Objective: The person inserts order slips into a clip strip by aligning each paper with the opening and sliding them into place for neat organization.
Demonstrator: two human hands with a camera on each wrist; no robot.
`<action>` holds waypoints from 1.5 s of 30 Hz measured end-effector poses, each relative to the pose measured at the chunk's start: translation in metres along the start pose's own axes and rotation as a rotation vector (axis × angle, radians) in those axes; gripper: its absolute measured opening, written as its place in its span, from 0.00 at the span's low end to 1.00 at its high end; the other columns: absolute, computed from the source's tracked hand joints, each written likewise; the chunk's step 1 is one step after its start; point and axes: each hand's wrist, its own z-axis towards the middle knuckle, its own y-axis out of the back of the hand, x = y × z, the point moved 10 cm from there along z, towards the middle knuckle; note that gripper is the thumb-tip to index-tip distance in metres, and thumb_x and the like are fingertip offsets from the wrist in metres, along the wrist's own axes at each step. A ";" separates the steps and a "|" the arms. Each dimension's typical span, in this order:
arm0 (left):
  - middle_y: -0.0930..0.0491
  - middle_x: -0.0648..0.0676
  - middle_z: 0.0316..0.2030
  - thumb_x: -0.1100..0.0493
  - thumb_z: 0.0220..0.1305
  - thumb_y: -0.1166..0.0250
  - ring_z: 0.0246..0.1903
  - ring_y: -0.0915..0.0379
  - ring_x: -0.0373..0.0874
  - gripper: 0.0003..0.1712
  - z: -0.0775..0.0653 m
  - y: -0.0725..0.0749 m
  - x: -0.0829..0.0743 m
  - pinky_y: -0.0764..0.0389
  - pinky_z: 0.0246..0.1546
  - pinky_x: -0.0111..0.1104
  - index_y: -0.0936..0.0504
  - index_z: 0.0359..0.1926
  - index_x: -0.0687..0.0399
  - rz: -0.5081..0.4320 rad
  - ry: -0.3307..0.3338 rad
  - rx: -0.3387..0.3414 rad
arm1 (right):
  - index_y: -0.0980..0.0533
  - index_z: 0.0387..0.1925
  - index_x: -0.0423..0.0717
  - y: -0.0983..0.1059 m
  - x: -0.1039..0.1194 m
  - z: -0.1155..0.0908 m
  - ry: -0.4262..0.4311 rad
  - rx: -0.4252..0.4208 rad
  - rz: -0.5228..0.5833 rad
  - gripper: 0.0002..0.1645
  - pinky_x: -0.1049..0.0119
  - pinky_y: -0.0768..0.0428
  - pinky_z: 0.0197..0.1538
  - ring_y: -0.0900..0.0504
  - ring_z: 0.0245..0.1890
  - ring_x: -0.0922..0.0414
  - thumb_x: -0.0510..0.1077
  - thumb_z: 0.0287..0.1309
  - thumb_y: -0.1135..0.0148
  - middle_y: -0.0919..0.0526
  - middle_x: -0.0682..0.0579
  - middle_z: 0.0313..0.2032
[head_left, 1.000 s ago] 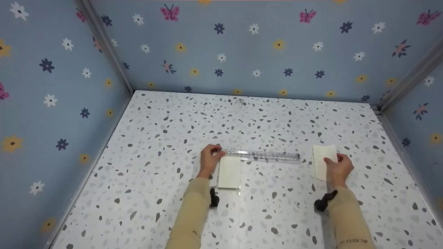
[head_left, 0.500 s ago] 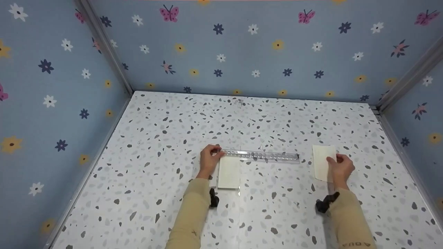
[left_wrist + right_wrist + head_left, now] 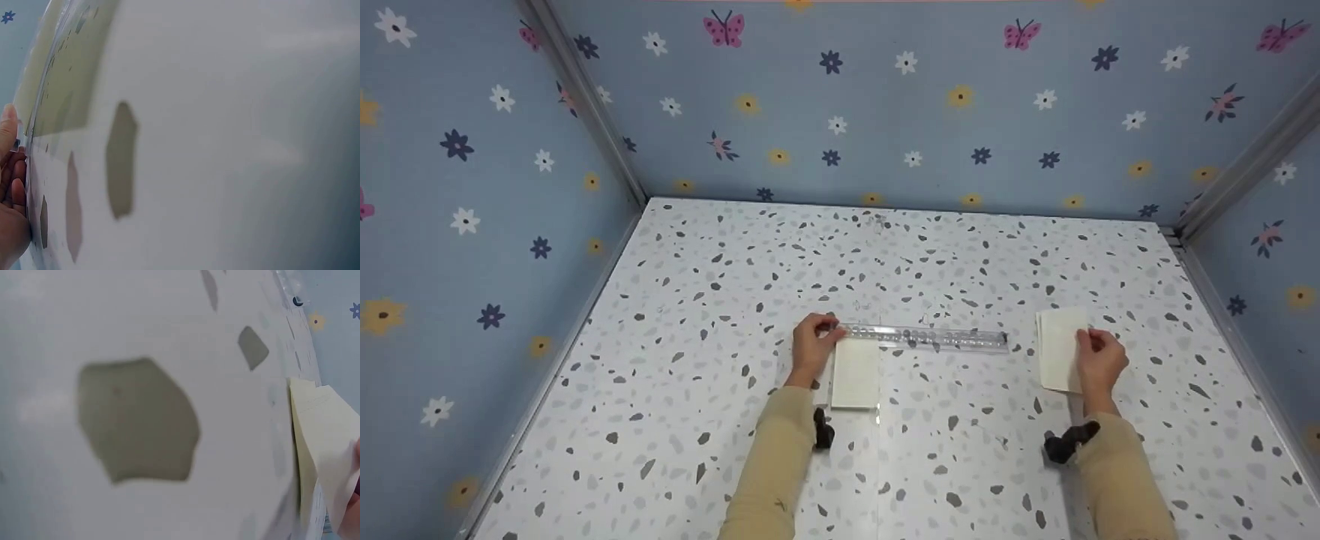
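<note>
A clear plastic strip like a ruler (image 3: 941,339), with a row of round marks along it, lies across the table. My left hand (image 3: 812,349) pinches its left end. Just below that end is a cream pad of paper (image 3: 855,379), its top edge under the strip. Off the strip's right end, my right hand (image 3: 1101,364) pinches the right edge of a cream paper sheet (image 3: 1061,341). In the right wrist view, this sheet (image 3: 332,427) stands tilted over another cream sheet (image 3: 304,455), the two parted along their near edge. Some right fingers are cut off there.
The speckled white table (image 3: 945,465) runs back to a blue flowered wall (image 3: 885,97). Metal corner posts (image 3: 592,105) stand at both sides. A black mount (image 3: 823,431) sits on the left wrist, another black mount (image 3: 1069,442) on the right.
My right hand has shifted slightly right, to the sheet's edge. The top paper has moved up a little, so a second sheet shows behind it. My left hand and the strip stay put.
</note>
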 end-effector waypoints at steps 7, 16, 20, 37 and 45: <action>0.23 0.57 0.31 0.66 0.48 0.33 0.33 0.29 0.46 0.10 0.000 0.001 -0.002 0.28 0.38 0.34 0.21 0.33 0.66 0.008 -0.001 -0.001 | 0.26 0.39 0.30 -0.003 0.000 -0.005 -0.029 -0.005 0.063 0.17 0.69 0.31 0.33 0.26 0.33 0.53 0.43 0.59 0.47 0.22 0.38 0.35; 0.23 0.55 0.32 0.65 0.48 0.33 0.34 0.28 0.45 0.12 0.000 -0.001 0.000 0.27 0.39 0.32 0.21 0.35 0.65 0.022 0.022 0.014 | 0.27 0.45 0.34 -0.014 -0.004 -0.012 -0.109 0.080 -0.010 0.22 0.76 0.31 0.32 0.27 0.36 0.54 0.48 0.62 0.54 0.23 0.40 0.41; 0.23 0.55 0.32 0.65 0.48 0.33 0.34 0.28 0.45 0.11 -0.001 -0.001 -0.001 0.27 0.39 0.33 0.21 0.35 0.65 0.020 0.012 0.015 | 0.26 0.46 0.36 -0.018 -0.007 -0.016 -0.146 0.119 -0.034 0.23 0.80 0.33 0.29 0.28 0.34 0.58 0.51 0.62 0.55 0.23 0.42 0.41; 0.23 0.54 0.34 0.64 0.49 0.33 0.36 0.29 0.45 0.12 0.001 -0.001 0.002 0.28 0.40 0.33 0.21 0.37 0.63 0.029 0.044 0.026 | 0.25 0.45 0.39 -0.027 -0.004 -0.043 -0.171 0.204 -0.031 0.24 0.74 0.30 0.30 0.27 0.31 0.59 0.53 0.61 0.54 0.22 0.44 0.39; 0.23 0.56 0.32 0.66 0.48 0.33 0.35 0.28 0.47 0.11 0.000 0.000 -0.001 0.28 0.40 0.35 0.21 0.35 0.65 0.013 0.010 0.009 | 0.26 0.47 0.43 -0.031 -0.004 -0.060 -0.238 0.279 -0.040 0.27 0.55 0.37 0.42 0.27 0.34 0.56 0.59 0.59 0.55 0.23 0.47 0.41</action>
